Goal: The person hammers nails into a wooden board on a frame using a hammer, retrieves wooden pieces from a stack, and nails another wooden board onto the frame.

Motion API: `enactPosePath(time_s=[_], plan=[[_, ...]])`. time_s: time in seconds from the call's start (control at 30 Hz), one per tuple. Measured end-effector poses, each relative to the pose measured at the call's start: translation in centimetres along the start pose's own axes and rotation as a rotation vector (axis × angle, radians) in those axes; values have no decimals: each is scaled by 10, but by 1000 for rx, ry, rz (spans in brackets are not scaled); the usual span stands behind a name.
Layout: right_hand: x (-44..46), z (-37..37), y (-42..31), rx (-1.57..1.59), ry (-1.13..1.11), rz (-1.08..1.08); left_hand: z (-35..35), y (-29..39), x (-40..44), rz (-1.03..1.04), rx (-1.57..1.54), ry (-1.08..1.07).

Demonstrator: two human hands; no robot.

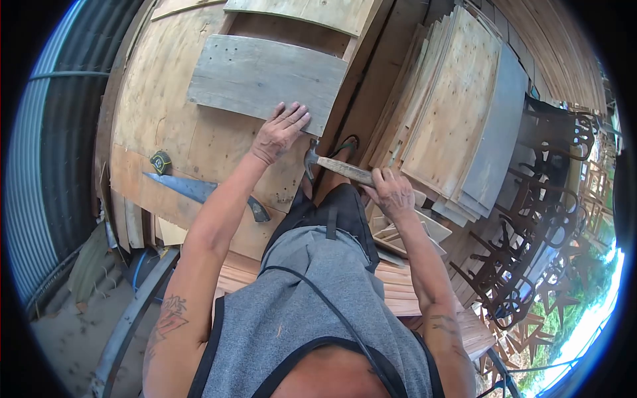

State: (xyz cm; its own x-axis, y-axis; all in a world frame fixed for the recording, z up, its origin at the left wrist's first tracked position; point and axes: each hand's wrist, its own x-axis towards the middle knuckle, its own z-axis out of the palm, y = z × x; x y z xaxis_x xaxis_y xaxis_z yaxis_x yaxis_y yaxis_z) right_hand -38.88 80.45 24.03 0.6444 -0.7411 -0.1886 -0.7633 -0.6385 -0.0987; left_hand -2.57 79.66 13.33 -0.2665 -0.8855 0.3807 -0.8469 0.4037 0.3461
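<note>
My left hand (280, 131) rests with fingers stretched out on the near right corner of a grey weathered board (265, 76). That board lies across a plywood worktop (179, 126). In my right hand (391, 190) is the wooden handle of a claw hammer (345, 169), gripped near its end. The hammer's metal head is just past the worktop's right edge, a little below the board's corner. Left of my left forearm, a handsaw (189, 188) lies on the worktop, its blade partly hidden under the arm. A tape measure (160, 162) sits beside the saw's tip.
Another plywood piece (305, 12) lies beyond the grey board, with a gap between them. Stacked plywood sheets (451, 99) stand to the right. Dark ornate metalwork (531, 225) is farther right. A corrugated wall (40, 179) borders the left side, with a metal bar (136, 325) below.
</note>
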Motion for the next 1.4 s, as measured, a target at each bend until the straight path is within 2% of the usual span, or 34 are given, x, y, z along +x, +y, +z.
enactPosePath(time_s=[0.1, 0.23, 0.37, 0.47, 0.57, 0.67, 0.8, 0.93, 0.97, 1.0, 1.03, 1.07, 1.13, 1.2, 1.27, 1.3, 1.37, 1.4], plan=[[-14, 0, 2, 30, -50, -43, 0, 2, -1, -9, -31, 0], [-18, -10, 2, 80, -1, -122, -1, 0, 0, -5, -18, -3], [-23, 3, -5, 305, 35, 63, -6, 2, 3, -41, -54, -24], [-46, -7, -16, 641, -126, 131, -15, -7, 6, -47, -118, -173], [-52, -14, -41, 875, -245, 370, -36, 7, 34, -246, 41, -314], [-39, 1, -55, 942, -133, 505, -34, -2, 40, -210, 187, -512], [-15, -22, -58, 1003, 74, 578, -31, -7, 40, -174, 227, -529], [-16, -48, -71, 1214, 480, 240, -30, -6, 38, -172, 206, -540], [-15, -35, -64, 1124, 478, 173, -31, -7, 39, -174, 207, -547], [-18, -11, -51, 901, 347, 205, -31, -8, 40, -165, 231, -549], [-15, 8, -43, 722, 174, 324, -30, -7, 40, -153, 253, -549], [-3, 14, -42, 602, -102, 509, -31, -6, 38, -144, 277, -550], [18, 16, -33, 719, 53, 502, -33, -7, 41, -151, 216, -522], [24, -26, -40, 796, 161, 533, -34, 1, 32, -155, 174, -537], [32, -78, -51, 915, 455, 365, -35, -6, 38, -156, 194, -535], [20, -76, -45, 985, 512, 271, -35, -7, 40, -154, 193, -536], [6, -63, -42, 1284, 577, 66, -35, -6, 39, -158, 190, -537], [-5, -34, -31, 1125, 410, 221, -34, -7, 38, -158, 192, -535]])
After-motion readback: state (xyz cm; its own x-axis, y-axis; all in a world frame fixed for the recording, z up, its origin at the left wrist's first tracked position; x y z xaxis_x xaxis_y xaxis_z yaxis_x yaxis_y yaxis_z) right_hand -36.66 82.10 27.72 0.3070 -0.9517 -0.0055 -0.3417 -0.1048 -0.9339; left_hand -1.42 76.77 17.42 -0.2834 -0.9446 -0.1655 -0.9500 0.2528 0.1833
